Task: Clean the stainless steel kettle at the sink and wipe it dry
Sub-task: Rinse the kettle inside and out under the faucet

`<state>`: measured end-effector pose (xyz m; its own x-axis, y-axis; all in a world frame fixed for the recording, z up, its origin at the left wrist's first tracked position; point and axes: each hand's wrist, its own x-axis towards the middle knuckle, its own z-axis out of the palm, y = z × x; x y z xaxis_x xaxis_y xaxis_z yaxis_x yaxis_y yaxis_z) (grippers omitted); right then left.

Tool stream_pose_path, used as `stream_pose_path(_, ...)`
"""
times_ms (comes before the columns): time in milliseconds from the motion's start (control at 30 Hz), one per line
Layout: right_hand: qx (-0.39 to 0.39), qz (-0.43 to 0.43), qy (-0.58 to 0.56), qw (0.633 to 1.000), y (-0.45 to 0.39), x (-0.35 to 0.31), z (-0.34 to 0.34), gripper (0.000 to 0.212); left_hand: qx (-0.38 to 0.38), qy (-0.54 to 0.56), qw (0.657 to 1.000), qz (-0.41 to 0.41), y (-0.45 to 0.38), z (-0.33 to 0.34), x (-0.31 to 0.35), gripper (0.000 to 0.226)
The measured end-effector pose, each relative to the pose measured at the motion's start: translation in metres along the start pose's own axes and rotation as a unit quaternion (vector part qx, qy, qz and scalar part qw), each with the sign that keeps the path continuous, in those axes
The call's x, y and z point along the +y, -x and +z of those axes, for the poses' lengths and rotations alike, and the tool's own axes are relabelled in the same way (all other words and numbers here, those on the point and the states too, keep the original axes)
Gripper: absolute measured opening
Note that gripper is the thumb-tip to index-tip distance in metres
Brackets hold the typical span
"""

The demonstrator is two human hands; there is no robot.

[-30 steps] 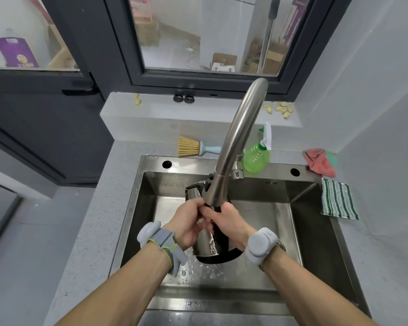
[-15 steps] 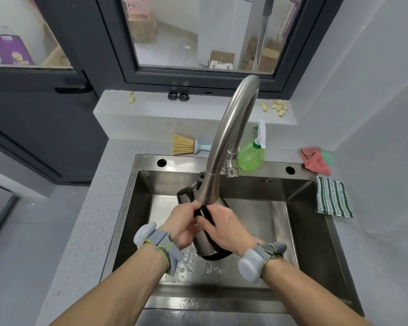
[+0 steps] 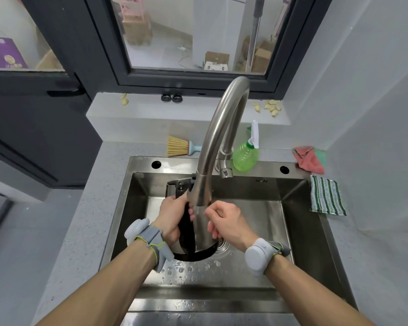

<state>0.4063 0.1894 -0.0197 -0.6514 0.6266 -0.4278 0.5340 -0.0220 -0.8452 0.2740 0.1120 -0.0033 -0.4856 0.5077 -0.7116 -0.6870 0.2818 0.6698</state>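
A shiny steel kettle (image 3: 201, 229) is held inside the steel sink (image 3: 299, 222), under the curved tap (image 3: 219, 137). Its black handle is grasped by the left hand (image 3: 172, 220); its smooth side is rubbed by the curled right hand (image 3: 229, 222).

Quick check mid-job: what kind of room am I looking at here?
Most likely a home kitchen or scullery: a steel sink with a tall faucet, a green spray bottle, and a dish brush on the counter below a window.

Grey counter (image 3: 80, 231) carries brush (image 3: 178, 149), spray bottle (image 3: 245, 156), red cloth (image 3: 309, 158), striped cloth (image 3: 326, 196).
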Motion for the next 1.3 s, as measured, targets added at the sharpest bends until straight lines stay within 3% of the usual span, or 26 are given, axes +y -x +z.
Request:
stream_pose_path(67, -0.001, -0.001, -0.002, 1.0, 0.0, 0.001, 0.0, 0.014, 0.014, -0.021, 1.0, 0.006, 0.0, -0.001, -0.003, 0.032)
stream_pose_path(167, -0.006, -0.001, -0.022, 1.0, 0.001, 0.002, 0.001, 0.014, 0.003, -0.032, 0.999, -0.001, 0.001, 0.002, -0.003, 0.023)
stream_pose_path(333, 0.008, 0.018, -0.037, 0.999, 0.001, 0.001, 0.0, 0.018, -0.093, 0.008, 0.994, -0.06, 0.006, 0.018, -0.003, 0.02)
stream_pose_path(533, -0.013, 0.081, -0.183, 0.98, 0.005, 0.001, 0.003, 0.027, -0.156, 0.097, 0.981, -0.062, 0.007, 0.019, 0.001, 0.015)
stream_pose_path(600, -0.026, 0.072, -0.201, 0.976, 0.003, 0.0, 0.005, 0.033, -0.149, 0.102, 0.982, -0.044, 0.006, 0.02, 0.004, 0.016)
stream_pose_path(667, -0.015, 0.063, -0.136, 0.989, -0.002, 0.001, 0.009, 0.037, -0.13, 0.105, 0.986, -0.027, 0.003, 0.017, 0.003, 0.019)
stream_pose_path(767, -0.007, 0.071, -0.059, 0.996, -0.008, -0.001, 0.013, 0.048, -0.1, 0.047, 0.994, 0.001, 0.001, 0.008, 0.001, 0.02)
stream_pose_path(833, -0.02, 0.075, -0.06, 0.995, -0.011, -0.008, 0.018, 0.045, -0.073, 0.014, 0.997, 0.011, -0.001, 0.001, 0.001, 0.015)
stream_pose_path(900, -0.036, 0.072, -0.077, 0.994, -0.013, -0.016, 0.022, 0.042, -0.047, -0.028, 0.998, 0.021, -0.004, -0.005, 0.004, 0.014)
stream_pose_path(1067, -0.058, 0.06, -0.195, 0.977, -0.017, -0.024, 0.037, 0.033, 0.009, -0.124, 0.989, 0.079, -0.008, -0.022, 0.01, 0.042)
stream_pose_path(1200, -0.087, 0.057, -0.242, 0.965, -0.017, -0.034, 0.047, 0.045, 0.001, -0.139, 0.985, 0.104, -0.003, -0.035, 0.015, 0.04)
stream_pose_path(1300, -0.087, 0.101, -0.279, 0.951, -0.017, -0.039, 0.048, 0.046, -0.001, -0.129, 0.986, 0.103, -0.002, -0.045, 0.016, 0.034)
